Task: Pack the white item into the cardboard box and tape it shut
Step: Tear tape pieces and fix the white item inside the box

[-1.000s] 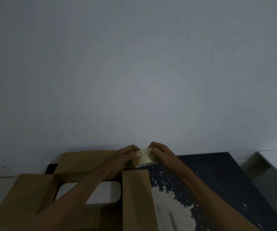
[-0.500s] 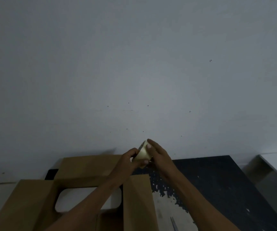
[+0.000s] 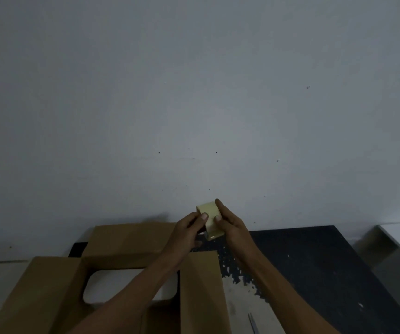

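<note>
Brown box (image 3: 126, 239), white item (image 3: 112, 285), yellowish tape (image 3: 209, 211) (black, white-speckled table (image 3: 314, 261)).

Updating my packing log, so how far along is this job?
Done: the white item lies inside the cardboard box. In hand: the left hand and right hand both grip the tape roll near the box's far right corner, probably hunting for the tape's end. Left: the flaps stand open, so they need folding shut and taping; no tape shows on the box.

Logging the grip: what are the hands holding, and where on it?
The left hand and right hand both grip the tape roll by its outer band.
</note>
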The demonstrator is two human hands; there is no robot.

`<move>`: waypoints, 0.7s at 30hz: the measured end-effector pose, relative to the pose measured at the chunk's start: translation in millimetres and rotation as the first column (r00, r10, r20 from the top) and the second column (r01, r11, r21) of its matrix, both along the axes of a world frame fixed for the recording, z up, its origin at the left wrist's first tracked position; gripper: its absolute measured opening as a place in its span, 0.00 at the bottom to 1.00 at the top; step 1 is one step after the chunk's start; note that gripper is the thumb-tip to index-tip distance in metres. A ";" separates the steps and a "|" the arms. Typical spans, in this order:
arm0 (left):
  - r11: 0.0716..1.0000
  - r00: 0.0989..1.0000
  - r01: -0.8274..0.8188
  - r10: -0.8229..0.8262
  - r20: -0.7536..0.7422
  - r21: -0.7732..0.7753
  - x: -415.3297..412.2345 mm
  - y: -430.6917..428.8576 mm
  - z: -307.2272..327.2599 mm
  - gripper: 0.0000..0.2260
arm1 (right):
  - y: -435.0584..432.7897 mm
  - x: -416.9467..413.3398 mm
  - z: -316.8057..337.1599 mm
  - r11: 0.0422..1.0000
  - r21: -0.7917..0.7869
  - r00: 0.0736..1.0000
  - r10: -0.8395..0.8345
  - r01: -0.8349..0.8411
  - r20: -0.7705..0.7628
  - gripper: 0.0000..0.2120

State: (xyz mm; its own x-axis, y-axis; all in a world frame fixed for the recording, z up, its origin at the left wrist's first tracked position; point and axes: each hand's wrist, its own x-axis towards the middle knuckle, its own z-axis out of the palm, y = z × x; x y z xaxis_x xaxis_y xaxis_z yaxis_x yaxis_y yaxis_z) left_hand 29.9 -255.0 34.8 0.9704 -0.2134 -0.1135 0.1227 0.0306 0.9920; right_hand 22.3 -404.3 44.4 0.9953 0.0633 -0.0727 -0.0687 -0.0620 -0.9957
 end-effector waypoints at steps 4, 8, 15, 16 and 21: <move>0.999 0.999 -0.031 0.031 0.010 -0.038 2.6 -0.2 3.4 0.14 | -0.4 -2.5 3.4 0.997 -0.071 1.000 -0.025 0.025 0.003 0.14; 0.997 1.000 -0.015 0.014 -0.017 -0.076 3.0 -1.9 4.7 0.15 | -0.6 -5.4 7.7 0.996 -0.074 0.999 -0.049 0.050 0.017 0.13; 0.993 0.996 -0.081 0.078 -0.041 -0.087 5.6 -1.2 7.6 0.13 | -1.9 -4.1 9.3 0.986 -0.164 0.996 0.029 -0.015 0.085 0.11; 0.992 0.995 -0.096 0.093 -0.041 -0.076 6.7 -0.5 7.7 0.12 | -3.0 -3.6 6.9 0.982 -0.185 0.996 0.053 -0.038 0.075 0.13; 0.990 0.993 -0.113 0.110 -0.042 -0.085 9.1 -0.4 6.4 0.13 | -5.3 -1.9 6.4 0.983 -0.177 0.998 0.051 -0.045 0.030 0.17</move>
State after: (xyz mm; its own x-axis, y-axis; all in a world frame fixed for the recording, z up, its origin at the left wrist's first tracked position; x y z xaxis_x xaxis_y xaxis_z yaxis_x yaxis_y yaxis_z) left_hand 39.1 -255.4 41.2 0.9841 -0.1151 -0.1355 0.1504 0.1323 0.9797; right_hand 20.4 -409.7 50.7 0.9936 0.1003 -0.0523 -0.0270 -0.2386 -0.9707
